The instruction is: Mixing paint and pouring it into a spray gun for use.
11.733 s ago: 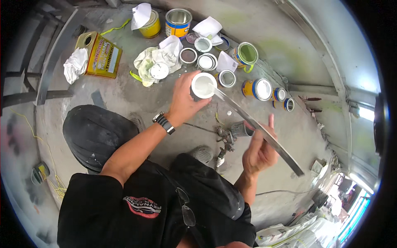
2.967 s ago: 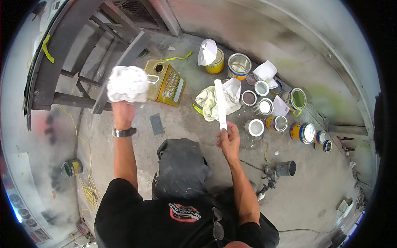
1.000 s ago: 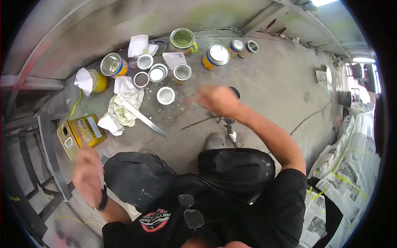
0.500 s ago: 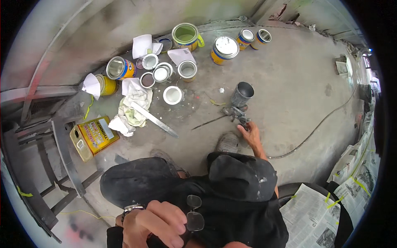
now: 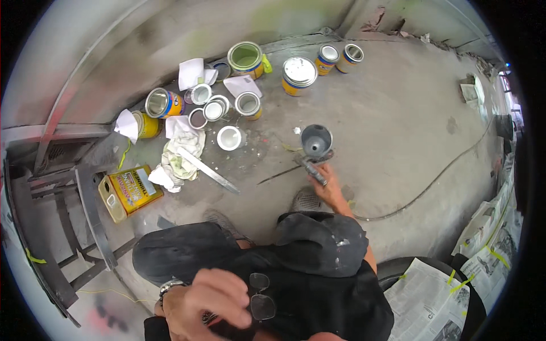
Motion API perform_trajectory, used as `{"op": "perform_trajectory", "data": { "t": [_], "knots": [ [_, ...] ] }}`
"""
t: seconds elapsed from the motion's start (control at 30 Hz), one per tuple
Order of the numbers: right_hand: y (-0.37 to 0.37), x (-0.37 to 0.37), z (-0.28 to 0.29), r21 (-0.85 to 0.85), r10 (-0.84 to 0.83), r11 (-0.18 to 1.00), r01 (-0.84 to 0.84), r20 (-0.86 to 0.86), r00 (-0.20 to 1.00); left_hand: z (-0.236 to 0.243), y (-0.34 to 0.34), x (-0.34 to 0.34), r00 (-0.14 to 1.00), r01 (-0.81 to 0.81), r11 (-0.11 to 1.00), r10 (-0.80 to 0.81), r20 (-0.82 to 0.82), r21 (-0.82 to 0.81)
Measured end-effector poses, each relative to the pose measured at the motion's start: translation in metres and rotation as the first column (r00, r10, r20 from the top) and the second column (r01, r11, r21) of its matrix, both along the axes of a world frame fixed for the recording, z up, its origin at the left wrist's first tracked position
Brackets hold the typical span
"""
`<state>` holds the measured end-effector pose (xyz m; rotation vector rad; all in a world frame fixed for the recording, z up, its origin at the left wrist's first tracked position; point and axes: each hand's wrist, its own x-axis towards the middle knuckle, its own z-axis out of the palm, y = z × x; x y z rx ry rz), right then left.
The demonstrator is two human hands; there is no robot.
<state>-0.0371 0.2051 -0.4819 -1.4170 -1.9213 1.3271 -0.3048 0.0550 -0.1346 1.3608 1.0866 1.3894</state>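
Note:
My right hand (image 5: pixel 328 186) is wrapped round the handle of a spray gun (image 5: pixel 314 170) in front of my right shoe. The gun's dark open cup (image 5: pixel 317 141) leans so that its inside shows. Close to my chest, my left hand (image 5: pixel 213 301) is raised with its fingers curled; whatever they may hold is hidden. Beside it, a pair of glasses (image 5: pixel 262 307) hangs on my black shirt. A white-filled cup (image 5: pixel 230 138) stands left of the gun. Between them a thin dark stick (image 5: pixel 278 174) lies on the floor.
Several paint cans stand toward the wall, including a green-filled one (image 5: pixel 245 58) and a white-lidded one (image 5: pixel 300 73). Left are crumpled rags (image 5: pixel 183 153), a flat metal strip (image 5: pixel 209 170) and a yellow rectangular can (image 5: pixel 131 192). A hose (image 5: pixel 421 199) runs right, near newspaper-covered parts (image 5: pixel 426 301).
My right hand has closed round the spray gun's handle and turned it, tipping the cup's opening toward me. My left hand stays near my chest, its fingers slightly shifted. The view has shifted a little.

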Motion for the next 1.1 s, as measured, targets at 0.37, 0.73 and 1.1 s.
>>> {"op": "perform_trajectory", "data": {
  "t": [0.37,0.73,1.1],
  "knots": [
    [-0.006,-0.026,0.066,0.028,0.426,0.905,-0.425,-0.032,0.904,-0.136,0.066,-0.004,0.934,-0.245,0.923,0.143,-0.328,-0.296],
    [0.044,-0.074,0.171,-0.594,0.304,0.689,-0.415,-0.283,0.91,-0.178,0.02,0.011,0.907,-0.374,0.846,0.25,-0.338,-0.38],
    [0.039,-0.153,0.216,-0.532,0.412,0.608,-0.589,-0.423,0.807,-0.182,0.036,0.023,0.767,-0.112,0.895,0.355,0.534,-0.432]
  ]
}}
